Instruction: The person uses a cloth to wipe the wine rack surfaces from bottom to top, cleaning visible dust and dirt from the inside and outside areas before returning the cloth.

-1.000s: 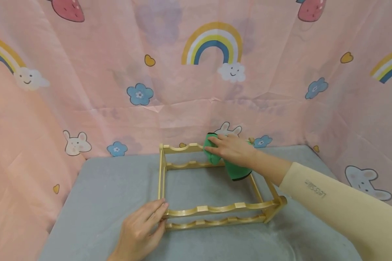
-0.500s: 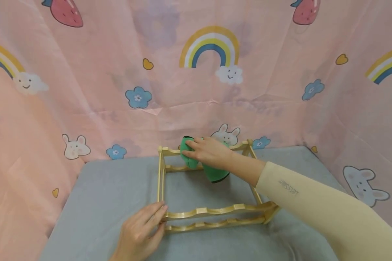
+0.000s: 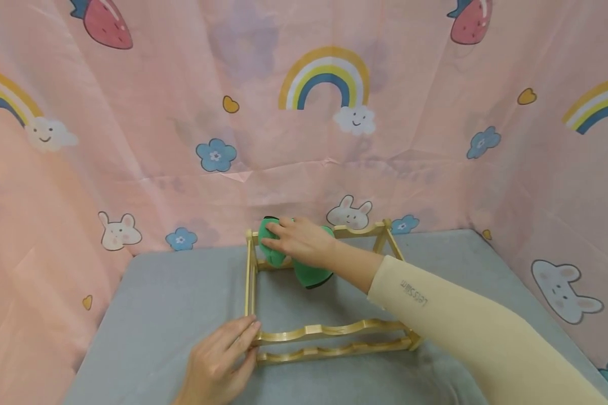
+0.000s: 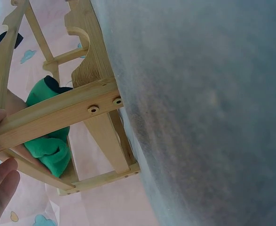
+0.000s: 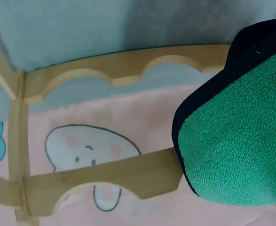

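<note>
A light wooden rack [image 3: 336, 331] with scalloped rails stands on the grey cloth-covered table. My left hand [image 3: 220, 357] grips its front left corner, fingers over the upper end and thumb lower down. At the back, my right hand [image 3: 304, 242] holds a green cleaning cloth [image 3: 311, 274] with dark edging over the upper rail, near the left end. Folds of the cloth hang on the inner side of that rail. Close up in the right wrist view, the terry cloth [image 5: 236, 132] covers part of the scalloped back rail [image 5: 105, 176]. The right fingertips are hidden there.
A pink curtain [image 3: 294, 140] printed with rainbows, rabbits and flowers hangs close behind the rack and along both sides. The grey table cover [image 3: 172, 304] extends left and right of the rack, with some creases at the front right.
My right hand has slid left with the green cloth along the back rail, from its right half to near the left corner. My left hand keeps its grip on the front left corner.
</note>
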Available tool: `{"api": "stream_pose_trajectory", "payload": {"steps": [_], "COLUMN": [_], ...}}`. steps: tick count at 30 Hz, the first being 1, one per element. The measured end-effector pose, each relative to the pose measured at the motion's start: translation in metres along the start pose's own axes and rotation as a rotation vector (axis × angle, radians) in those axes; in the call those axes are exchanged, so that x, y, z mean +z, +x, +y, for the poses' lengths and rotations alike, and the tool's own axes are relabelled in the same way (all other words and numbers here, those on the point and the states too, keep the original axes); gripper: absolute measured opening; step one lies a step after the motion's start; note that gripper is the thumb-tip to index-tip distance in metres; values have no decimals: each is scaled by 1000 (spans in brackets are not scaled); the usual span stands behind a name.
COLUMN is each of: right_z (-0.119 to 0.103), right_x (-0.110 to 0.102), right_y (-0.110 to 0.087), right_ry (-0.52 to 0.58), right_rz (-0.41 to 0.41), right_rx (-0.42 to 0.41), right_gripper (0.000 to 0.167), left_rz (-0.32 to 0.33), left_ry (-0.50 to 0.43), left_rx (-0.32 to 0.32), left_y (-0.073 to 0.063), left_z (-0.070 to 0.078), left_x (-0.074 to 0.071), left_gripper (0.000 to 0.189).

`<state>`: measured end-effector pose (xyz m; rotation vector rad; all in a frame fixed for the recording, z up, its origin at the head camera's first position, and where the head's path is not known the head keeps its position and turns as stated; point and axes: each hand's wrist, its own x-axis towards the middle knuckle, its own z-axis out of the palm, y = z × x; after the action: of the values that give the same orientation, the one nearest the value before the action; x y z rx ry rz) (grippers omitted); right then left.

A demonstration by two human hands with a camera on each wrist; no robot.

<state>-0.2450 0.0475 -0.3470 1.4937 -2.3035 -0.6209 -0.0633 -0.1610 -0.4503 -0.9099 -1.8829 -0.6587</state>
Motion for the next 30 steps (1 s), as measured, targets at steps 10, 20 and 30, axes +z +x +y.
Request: {"api": "stream_pose_trajectory", "payload": {"steps": [10,20,30], "right_z": [4,25,47], "right_x": [7,10,15], "right_y": [-10,-43,-75], "right_ry": [57,24,11], "right_rz": [-64,-67,-85], "right_rx": [3,28,42], "right_gripper": [65,55,53], "left_rz": [-7,9,3], "left_ry": [-3,0,-5], "left_rx": [-18,-2,7], "left_y": [-1,1,0], "left_z": [1,0,-1], "left_x": [1,0,-1], "left_gripper": [31,30,29]}}
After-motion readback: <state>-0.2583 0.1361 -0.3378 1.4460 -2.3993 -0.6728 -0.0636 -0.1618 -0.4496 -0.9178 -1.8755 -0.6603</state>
